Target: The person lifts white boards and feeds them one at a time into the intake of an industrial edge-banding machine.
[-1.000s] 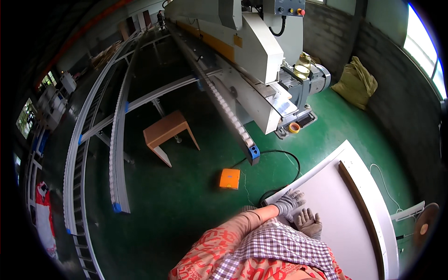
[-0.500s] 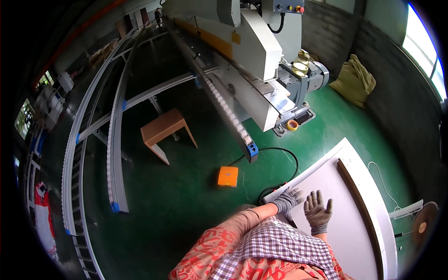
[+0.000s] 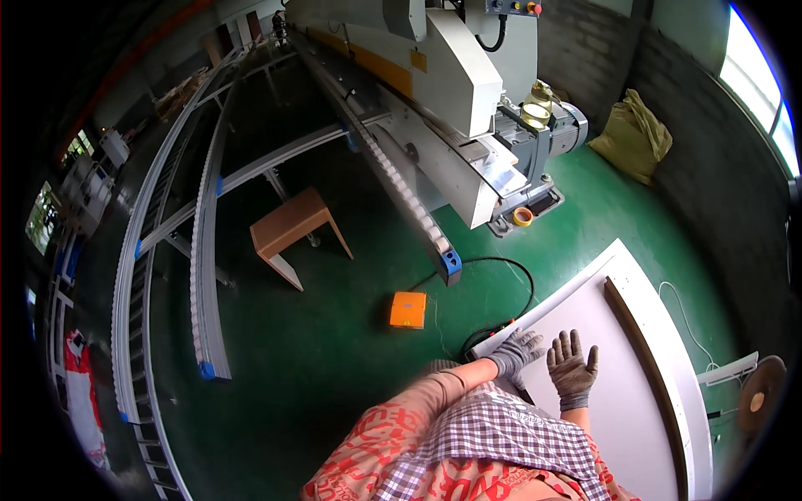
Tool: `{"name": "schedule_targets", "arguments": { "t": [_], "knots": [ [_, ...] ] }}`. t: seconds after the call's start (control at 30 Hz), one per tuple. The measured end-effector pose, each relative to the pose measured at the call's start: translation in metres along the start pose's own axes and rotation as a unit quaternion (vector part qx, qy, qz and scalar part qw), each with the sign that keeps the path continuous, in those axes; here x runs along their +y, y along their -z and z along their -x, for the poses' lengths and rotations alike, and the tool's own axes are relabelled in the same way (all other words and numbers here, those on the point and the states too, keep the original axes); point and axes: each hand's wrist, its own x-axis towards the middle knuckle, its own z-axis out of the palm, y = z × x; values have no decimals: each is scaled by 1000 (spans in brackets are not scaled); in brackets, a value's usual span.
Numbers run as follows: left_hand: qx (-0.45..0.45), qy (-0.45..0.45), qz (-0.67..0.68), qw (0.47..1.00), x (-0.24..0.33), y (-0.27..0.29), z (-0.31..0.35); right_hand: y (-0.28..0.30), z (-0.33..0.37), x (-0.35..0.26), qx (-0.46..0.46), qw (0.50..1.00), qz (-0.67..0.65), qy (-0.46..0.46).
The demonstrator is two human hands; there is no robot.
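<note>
My left hand [image 3: 517,353], in a grey knit glove, reaches across my body with its fingers stretched out over the left edge of a large white panel [image 3: 576,334]. Whether it touches the panel I cannot tell. Beside it, my right hand [image 3: 572,367], in a darker, soiled glove, is held up with the palm showing and the fingers apart. Nothing lies in either hand. Lengthwise along the panel's right part runs a long dark-edged strip [image 3: 639,342].
A large white machine [image 3: 464,79] with a motor [image 3: 568,129] stands ahead. Roller rails [image 3: 401,188] run beside it and at left. On the green floor are a brown stool [image 3: 292,225], an orange box [image 3: 408,310], a tape roll [image 3: 523,217] and a sack [image 3: 632,138].
My right hand has tilted up slightly, its fingers rising a little. The left hand stays almost in place. The whole view has shifted slightly.
</note>
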Motion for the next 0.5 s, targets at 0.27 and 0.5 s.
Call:
{"name": "schedule_targets", "arguments": {
  "t": [0.27, 0.5],
  "knots": [
    [-15, 5, 18, 1000, 6, 6, -2, 71, 21, 3, 237, 970, -37, -42],
    [-9, 2, -5, 1000, 1, 4, 4, -2, -2, -5, 4, 1000, -15, 3]
  ]
}}
